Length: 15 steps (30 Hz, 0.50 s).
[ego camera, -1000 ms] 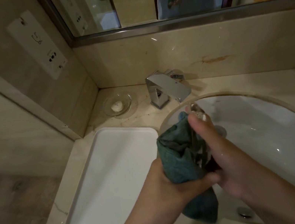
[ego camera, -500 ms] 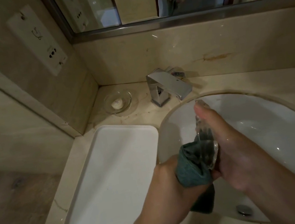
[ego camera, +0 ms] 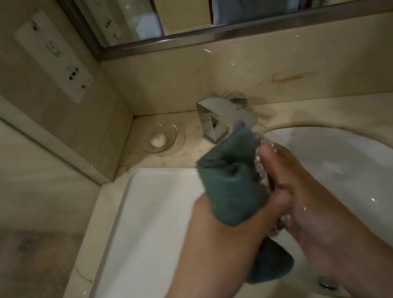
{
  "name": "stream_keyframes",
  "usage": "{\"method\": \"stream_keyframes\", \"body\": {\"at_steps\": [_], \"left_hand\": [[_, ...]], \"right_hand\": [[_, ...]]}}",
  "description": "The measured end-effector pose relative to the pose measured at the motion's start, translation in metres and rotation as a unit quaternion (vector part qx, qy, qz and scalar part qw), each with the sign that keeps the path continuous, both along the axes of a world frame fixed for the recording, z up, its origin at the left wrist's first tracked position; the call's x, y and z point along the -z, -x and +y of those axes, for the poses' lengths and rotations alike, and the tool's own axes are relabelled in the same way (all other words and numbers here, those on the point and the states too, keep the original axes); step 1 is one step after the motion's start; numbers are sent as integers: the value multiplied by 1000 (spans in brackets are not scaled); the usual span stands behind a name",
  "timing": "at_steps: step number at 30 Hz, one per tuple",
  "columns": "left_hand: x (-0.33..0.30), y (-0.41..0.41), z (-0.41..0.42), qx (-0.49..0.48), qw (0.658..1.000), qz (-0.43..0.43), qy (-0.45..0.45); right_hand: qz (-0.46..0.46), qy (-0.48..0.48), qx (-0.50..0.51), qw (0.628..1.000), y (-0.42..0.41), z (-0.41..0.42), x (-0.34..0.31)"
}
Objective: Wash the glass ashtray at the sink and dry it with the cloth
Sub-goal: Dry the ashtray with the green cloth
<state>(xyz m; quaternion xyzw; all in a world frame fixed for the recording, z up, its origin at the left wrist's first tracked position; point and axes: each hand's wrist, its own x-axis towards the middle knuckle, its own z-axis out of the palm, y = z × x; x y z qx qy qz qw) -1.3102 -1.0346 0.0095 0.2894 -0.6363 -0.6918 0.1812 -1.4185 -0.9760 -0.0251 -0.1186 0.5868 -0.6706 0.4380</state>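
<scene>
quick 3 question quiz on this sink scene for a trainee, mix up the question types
1. True or false: the faucet is running water over the glass ashtray.
2. Which hand grips the teal cloth? A) left hand B) right hand C) neither
3. Fill in: the small glass dish with soap sits at the back of the counter, to the ___ of the faucet.

Key: 1. False, no stream is visible. 2. A. 3. left
</scene>
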Motion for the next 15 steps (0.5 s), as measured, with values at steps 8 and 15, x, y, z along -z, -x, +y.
{"method": "stream_keyframes", "body": {"at_steps": [8, 15], "left_hand": [[-1, 5, 2, -19, 997, -3, -71], [-1, -5, -7, -13, 964, 117, -240]], "right_hand": [[109, -15, 3, 994, -6, 13, -6], [-14, 22, -15, 1000, 6, 25, -8]]}}
